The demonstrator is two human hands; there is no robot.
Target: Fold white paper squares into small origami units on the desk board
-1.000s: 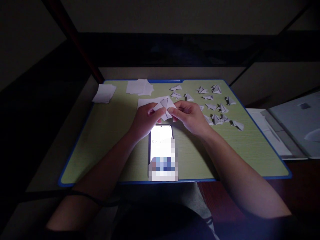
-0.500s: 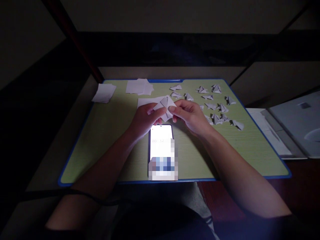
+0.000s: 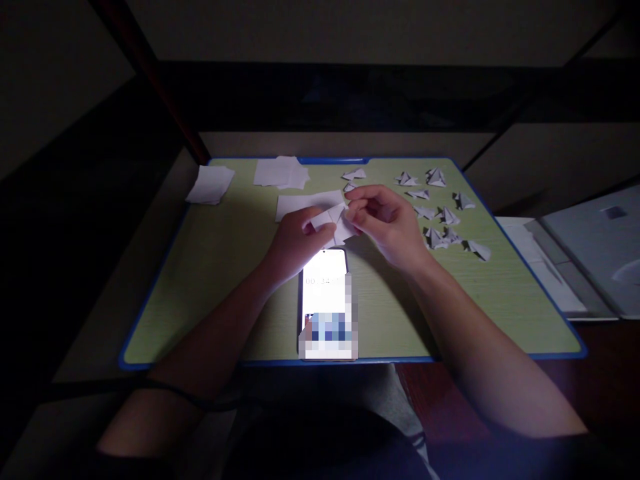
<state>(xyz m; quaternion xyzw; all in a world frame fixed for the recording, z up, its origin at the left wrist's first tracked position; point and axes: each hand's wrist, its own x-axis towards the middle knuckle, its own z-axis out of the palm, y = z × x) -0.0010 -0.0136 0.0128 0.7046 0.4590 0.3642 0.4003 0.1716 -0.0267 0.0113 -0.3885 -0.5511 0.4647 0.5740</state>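
Note:
Above the top end of a lit phone [image 3: 324,293], a partly folded piece of white paper [image 3: 338,225] is held in the air between both hands. My left hand [image 3: 300,243] pinches its left side, thumb on the near face. On the right edge, my right hand [image 3: 387,223] grips the paper between thumb and fingertips, its other fingers curled. Just behind the hands lies a white paper sheet [image 3: 307,205]. Several small folded paper pieces [image 3: 449,216] are spread over the table to the right of my right hand.
A light green table [image 3: 200,300] with a blue rim carries everything. White paper stacks lie at its far left [image 3: 210,185] and far middle [image 3: 280,172]. A dark cable [image 3: 200,402] crosses near my left forearm. Beyond the right edge is a pale flat object [image 3: 600,247].
The folded paper has turned in my hands, and its raised point no longer faces up. My right hand has shifted its grip to the right edge, fingers lifted higher.

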